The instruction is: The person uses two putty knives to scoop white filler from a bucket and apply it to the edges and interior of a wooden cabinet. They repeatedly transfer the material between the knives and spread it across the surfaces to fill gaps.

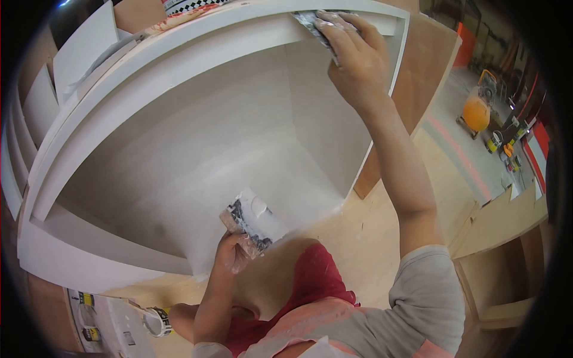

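Observation:
My right hand [358, 51] is raised to the top rail of a white cabinet [239, 39], near its right corner. Its fingers are closed on a putty knife [311, 27] whose blade lies against the rail; part of the tool is hidden under the fingers. Lower down, in front of the open cabinet, my left hand [233, 253] grips a wide filling knife [242, 222]. A lump of white putty [259, 209] sits on that blade, which is also smeared with dark and white residue.
Curved white panels [86, 48] stand at the left. Paint cans [156, 322] are at the lower left. Behind the cabinet's right side is a brown board [421, 74]. An orange compressor tank [476, 113] stands farther off, and a wooden frame [498, 280] is at the right.

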`<state>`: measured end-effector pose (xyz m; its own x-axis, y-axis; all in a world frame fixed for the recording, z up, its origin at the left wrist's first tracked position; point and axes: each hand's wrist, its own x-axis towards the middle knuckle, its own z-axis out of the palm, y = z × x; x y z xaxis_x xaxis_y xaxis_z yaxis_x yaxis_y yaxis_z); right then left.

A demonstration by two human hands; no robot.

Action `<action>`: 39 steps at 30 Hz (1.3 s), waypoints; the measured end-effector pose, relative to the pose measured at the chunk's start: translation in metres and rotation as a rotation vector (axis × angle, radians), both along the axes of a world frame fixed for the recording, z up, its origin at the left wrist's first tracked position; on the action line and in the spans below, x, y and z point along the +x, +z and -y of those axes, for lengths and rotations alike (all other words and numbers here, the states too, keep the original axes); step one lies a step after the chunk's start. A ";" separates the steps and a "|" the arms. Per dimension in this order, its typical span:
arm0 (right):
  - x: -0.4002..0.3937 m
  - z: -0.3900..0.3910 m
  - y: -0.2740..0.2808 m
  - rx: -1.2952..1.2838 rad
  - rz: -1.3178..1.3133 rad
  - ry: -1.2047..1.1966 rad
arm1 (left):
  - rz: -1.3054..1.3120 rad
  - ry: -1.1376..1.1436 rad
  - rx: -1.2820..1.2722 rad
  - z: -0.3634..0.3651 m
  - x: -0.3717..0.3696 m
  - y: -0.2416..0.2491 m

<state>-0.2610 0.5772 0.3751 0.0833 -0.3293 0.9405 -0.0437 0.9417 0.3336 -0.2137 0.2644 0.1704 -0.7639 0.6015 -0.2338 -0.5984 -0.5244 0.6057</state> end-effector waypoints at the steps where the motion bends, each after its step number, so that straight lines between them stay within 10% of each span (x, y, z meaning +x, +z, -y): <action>1: -0.005 0.000 -0.002 0.000 -0.039 -0.010 | 0.001 0.159 -0.192 -0.013 0.002 0.017; 4: 0.007 0.000 -0.029 -0.033 0.142 0.058 | -0.065 -0.082 0.063 -0.011 -0.010 0.017; 9: 0.052 -0.001 -0.094 -0.257 0.779 0.286 | -0.031 0.259 -0.211 -0.033 -0.029 0.036; 23: 0.087 0.045 -0.121 -0.006 0.923 0.270 | -0.717 0.090 -0.467 -0.073 -0.055 0.054; 27: 0.097 0.018 -0.160 -0.231 1.137 0.252 | -0.536 0.237 -0.257 -0.068 -0.061 0.066; 28: 0.098 0.016 -0.170 -0.237 1.135 0.229 | -0.513 0.314 -0.178 -0.065 -0.063 0.071; 30: 0.099 0.008 -0.177 -1.585 0.864 0.890 | -0.418 0.337 -0.068 -0.061 -0.064 0.077; 35: 0.094 -0.015 -0.141 -1.736 0.431 1.490 | -0.025 0.003 0.211 0.012 -0.088 -0.033; 39: 0.079 -0.019 -0.095 -1.136 0.235 0.861 | 0.016 0.035 0.400 0.043 -0.072 -0.081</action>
<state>-0.1819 0.5964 0.2801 -0.3235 0.6635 0.6746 -0.6714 0.3414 -0.6578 -0.2861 0.2212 0.0894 -0.7836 0.6212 0.0017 -0.5837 -0.7372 0.3403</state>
